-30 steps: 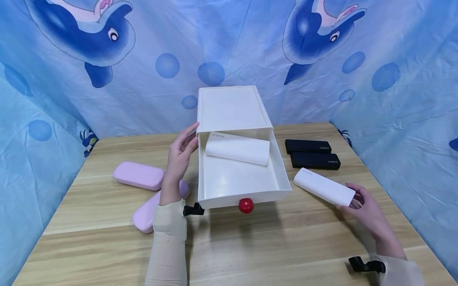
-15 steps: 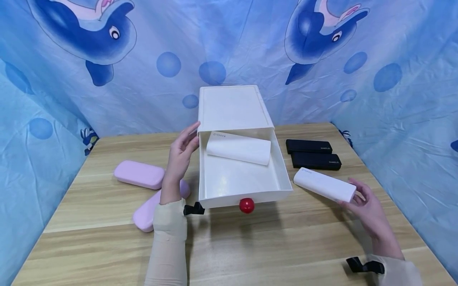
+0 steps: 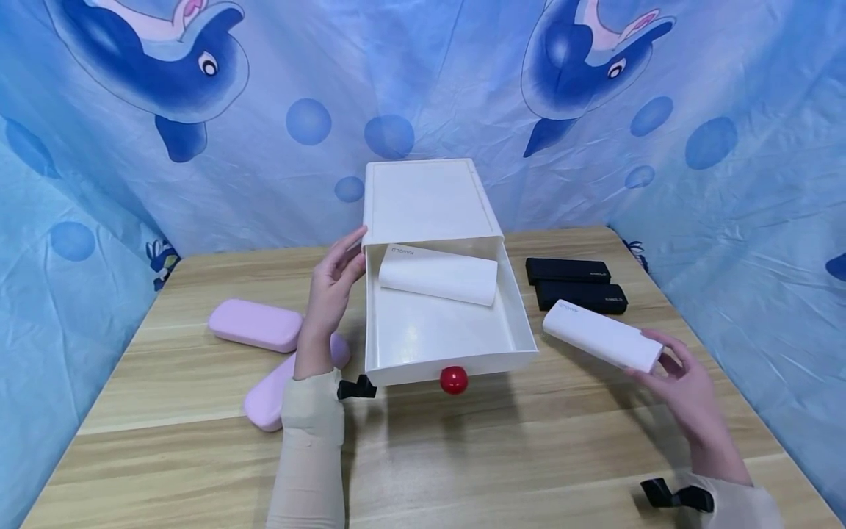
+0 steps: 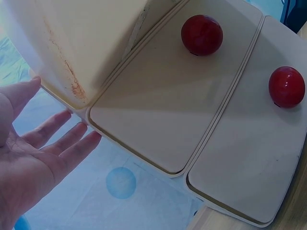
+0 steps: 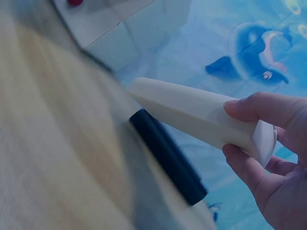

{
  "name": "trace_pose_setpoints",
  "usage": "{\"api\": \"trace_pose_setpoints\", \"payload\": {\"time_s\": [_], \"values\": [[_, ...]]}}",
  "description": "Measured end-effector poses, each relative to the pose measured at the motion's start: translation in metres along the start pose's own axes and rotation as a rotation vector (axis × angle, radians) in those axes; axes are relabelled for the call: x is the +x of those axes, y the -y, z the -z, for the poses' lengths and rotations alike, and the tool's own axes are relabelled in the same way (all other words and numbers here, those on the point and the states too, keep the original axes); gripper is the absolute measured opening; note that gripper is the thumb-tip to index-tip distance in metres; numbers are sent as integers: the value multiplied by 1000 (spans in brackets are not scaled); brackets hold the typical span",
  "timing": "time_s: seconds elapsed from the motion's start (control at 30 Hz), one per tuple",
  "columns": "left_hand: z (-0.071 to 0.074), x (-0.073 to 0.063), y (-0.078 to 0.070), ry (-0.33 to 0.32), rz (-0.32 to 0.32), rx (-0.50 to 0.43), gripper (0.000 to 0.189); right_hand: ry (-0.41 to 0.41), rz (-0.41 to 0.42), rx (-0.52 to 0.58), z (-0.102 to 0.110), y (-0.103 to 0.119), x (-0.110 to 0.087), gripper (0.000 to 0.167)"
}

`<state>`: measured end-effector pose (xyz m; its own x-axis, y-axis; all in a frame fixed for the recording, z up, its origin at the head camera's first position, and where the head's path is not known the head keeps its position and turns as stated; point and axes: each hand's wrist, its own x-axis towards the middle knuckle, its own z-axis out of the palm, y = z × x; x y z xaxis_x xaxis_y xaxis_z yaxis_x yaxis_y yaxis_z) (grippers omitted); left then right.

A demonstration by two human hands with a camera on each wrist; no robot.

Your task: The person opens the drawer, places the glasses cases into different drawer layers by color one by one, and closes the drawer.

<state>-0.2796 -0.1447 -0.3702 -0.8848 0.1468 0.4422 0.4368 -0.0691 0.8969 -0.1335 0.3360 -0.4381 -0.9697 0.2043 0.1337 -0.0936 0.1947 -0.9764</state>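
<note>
My right hand [image 3: 694,393] pinches the near end of a white glasses case [image 3: 601,334], thumb and fingers on opposite sides. In the right wrist view, this case [image 5: 192,108] slants above the table, its far end overlapping a black case [image 5: 168,155]. My left hand [image 3: 328,294] has its fingertips at the left edge of a white drawer cabinet [image 3: 429,198]; its fingers look fairly straight in the left wrist view. The top drawer [image 3: 449,338] is pulled out, with a red knob [image 3: 454,380]. Inside, toward the back, lies a second white glasses case [image 3: 436,275].
Two black cases [image 3: 581,297] lie side by side right of the cabinet. Left of it are two pink cases [image 3: 256,325], one partly hidden by my left arm. Lower drawers with red knobs [image 4: 287,86] show in the left wrist view. A blue dolphin curtain [image 3: 449,88] surrounds the table.
My right hand has raised the white glasses case slightly and shifted it a little away from me. The left hand stays at the cabinet's edge.
</note>
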Motion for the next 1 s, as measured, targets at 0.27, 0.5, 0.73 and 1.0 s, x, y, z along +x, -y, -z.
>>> {"api": "trace_pose_setpoints", "payload": {"time_s": [0.27, 0.5, 0.73, 1.0], "values": [[0, 0, -2, -2, 5, -11, 43, -35, 142, 290, -5, 32, -10, 67], [0, -1, -2, -11, 14, -13, 43, -81, 198, 369, -10, 63, -16, 69], [1, 0, 0, -8, 12, 3, 44, -56, 258, 466, -17, 80, -22, 71], [0, 0, 0, -1, -1, 1, 44, 31, 390, 563, -27, 97, -27, 73]]}}
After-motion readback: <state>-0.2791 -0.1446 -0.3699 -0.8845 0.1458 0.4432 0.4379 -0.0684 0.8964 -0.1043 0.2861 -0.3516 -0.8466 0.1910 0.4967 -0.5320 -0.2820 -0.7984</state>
